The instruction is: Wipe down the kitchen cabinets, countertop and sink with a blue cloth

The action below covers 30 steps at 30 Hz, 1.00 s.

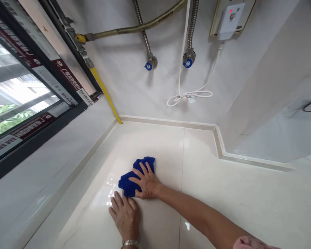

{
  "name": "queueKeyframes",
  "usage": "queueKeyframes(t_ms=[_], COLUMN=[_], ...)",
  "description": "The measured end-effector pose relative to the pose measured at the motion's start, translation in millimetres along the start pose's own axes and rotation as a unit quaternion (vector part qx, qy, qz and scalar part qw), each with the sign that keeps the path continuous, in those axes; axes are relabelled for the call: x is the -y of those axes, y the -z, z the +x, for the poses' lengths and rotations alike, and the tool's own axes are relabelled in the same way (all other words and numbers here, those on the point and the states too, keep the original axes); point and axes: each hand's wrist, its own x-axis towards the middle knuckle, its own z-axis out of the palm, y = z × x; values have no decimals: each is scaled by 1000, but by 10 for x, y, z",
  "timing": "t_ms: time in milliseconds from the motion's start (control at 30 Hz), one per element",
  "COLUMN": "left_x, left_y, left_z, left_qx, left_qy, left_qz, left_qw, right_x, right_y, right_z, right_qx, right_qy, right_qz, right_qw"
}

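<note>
A crumpled blue cloth [128,181] lies on the glossy pale tiled surface. My right hand [148,183] presses down on it from above, palm low and fingers spread over the folds. Just below the cloth, my left hand [126,216] rests on the tile with its fingers stretched out. One of its fingertips reaches the cloth's lower edge; whether it touches cannot be made out. A metal watch band [130,243] circles the left wrist.
A raised edge strip [166,121] runs along the back wall and steps round a corner at right. A yellow pipe [105,91] meets the surface at the back left. Blue-handled valves [149,65], a coiled white cord [189,95] and a plug [230,21] are above; a window frame [54,119] stands left.
</note>
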Motion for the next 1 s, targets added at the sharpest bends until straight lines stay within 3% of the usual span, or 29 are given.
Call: queueKeyframes(t_ms=[300,433,533,633,700,833,900,1000], left_x=[-62,-48,146,579,965,1638,1782,1766], left_y=[41,94,154,243,312,417,434,393], left_z=[-32,-70,-69,-47,-25,-43,-90,-133], left_qx=[-15,17,70,121,128,62,37,22], left_qy=[15,5,-49,-154,-161,52,118,178], left_qz=[-21,-18,-24,-39,-28,0,-31,-109], left_qw=[1000,1000,996,980,978,997,992,978], right_x=[43,-112,-316,-473,-551,-777,-950,-1223], right_y=[-156,-249,-268,-228,-195,-200,-219,-180], right_z=[-1865,-2772,-3324,-3721,-3875,-3858,-3667,-3142], right_qx=[-40,-105,-162,-204,-221,-250,-280,-307], right_qy=[-30,-74,-103,-149,-174,-218,-282,-432], right_qz=[-72,-160,-228,-271,-283,-282,-271,-233], right_qw=[996,979,955,929,917,900,877,815])
